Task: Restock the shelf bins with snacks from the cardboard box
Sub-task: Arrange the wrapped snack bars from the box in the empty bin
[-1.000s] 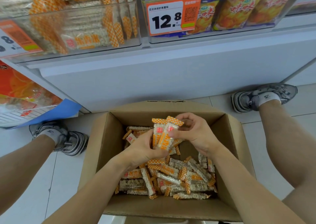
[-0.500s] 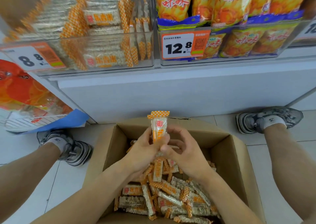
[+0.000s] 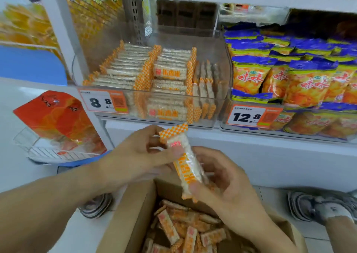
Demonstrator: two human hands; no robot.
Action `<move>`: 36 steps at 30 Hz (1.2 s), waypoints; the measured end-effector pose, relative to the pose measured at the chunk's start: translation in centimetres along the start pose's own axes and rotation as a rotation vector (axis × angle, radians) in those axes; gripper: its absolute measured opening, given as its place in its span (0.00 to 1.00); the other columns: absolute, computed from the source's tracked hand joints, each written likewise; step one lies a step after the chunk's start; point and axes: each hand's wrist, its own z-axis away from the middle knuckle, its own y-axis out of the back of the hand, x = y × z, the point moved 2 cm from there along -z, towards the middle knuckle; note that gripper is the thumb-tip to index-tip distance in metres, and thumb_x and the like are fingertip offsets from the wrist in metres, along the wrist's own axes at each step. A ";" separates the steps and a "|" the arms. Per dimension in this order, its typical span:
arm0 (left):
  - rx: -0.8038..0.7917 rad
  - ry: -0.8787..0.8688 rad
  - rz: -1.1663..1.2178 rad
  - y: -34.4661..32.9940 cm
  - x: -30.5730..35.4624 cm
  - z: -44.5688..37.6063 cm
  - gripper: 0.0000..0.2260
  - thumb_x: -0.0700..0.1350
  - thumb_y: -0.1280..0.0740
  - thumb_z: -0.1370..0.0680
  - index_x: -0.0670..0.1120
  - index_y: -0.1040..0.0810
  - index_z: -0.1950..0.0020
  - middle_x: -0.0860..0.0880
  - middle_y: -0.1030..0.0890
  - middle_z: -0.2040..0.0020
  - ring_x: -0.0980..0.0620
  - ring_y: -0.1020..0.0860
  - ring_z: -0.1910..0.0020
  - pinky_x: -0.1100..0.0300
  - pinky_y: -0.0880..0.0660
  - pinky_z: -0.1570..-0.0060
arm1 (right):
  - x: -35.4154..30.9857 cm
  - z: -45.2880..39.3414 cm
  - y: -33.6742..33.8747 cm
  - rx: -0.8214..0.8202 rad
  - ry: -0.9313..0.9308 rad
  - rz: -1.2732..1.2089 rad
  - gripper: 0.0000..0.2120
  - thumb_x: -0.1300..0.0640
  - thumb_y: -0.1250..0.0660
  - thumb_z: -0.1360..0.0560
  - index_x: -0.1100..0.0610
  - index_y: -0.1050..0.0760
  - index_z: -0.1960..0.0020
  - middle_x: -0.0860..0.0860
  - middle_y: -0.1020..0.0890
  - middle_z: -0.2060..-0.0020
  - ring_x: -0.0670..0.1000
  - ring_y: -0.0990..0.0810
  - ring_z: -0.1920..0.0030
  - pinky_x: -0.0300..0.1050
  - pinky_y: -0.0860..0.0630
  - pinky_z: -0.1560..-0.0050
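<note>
Nearest the camera, the cardboard box (image 3: 123, 221) sits open on the floor, with many loose snack bars (image 3: 179, 231) heaped inside. Above its far edge, both hands hold a small bundle of bars (image 3: 186, 163), tilted, checkered end up. The left hand (image 3: 135, 156) pinches the upper part; the right hand (image 3: 218, 181) curls its fingers under the lower end. So each grip is closed on the bundle, neither released.

Risk 1: the wrappers look slick and the bundle is loose. If one hand lets go before the other has a full hold, bars may slide out and fall back into the box or onto the floor.

Beyond, the clear bin (image 3: 154, 115) tagged 8.8 holds matching bars in tidy rows, fairly full at left, with upright bars at right.

Risk 2: the bundle may catch the front wall on entry, or knock the standing bars over.

Risk 3: the adjacent chip bags (image 3: 249, 76) bin is just beside; misplacement is possible but unlikely.
</note>
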 end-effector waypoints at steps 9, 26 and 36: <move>0.266 -0.579 -0.334 7.5 5.7 -3.7 0.29 0.63 0.30 0.29 0.54 0.33 0.33 0.57 0.20 0.41 0.62 0.22 0.41 0.68 0.27 0.42 | -10.7 -10.6 1.7 0.190 0.390 0.457 0.24 0.63 0.23 0.29 0.45 0.23 0.38 0.42 0.17 0.45 0.44 0.18 0.43 0.39 0.24 0.43; 0.414 -0.505 -1.317 12.3 1.0 -7.1 0.28 0.65 0.48 0.20 0.46 0.22 0.37 0.48 0.19 0.39 0.44 0.23 0.38 0.47 0.29 0.42 | -5.1 -24.6 0.6 0.018 0.172 0.950 0.23 0.59 0.26 0.30 0.43 0.23 0.38 0.49 0.29 0.39 0.51 0.36 0.35 0.46 0.44 0.29; 0.435 -0.471 -1.306 11.9 1.2 -7.1 0.28 0.64 0.51 0.19 0.47 0.22 0.38 0.49 0.20 0.42 0.44 0.24 0.41 0.46 0.30 0.43 | -5.4 -24.8 1.4 -0.027 0.201 0.974 0.19 0.59 0.23 0.28 0.52 0.20 0.38 0.46 0.25 0.45 0.48 0.25 0.40 0.26 0.36 0.41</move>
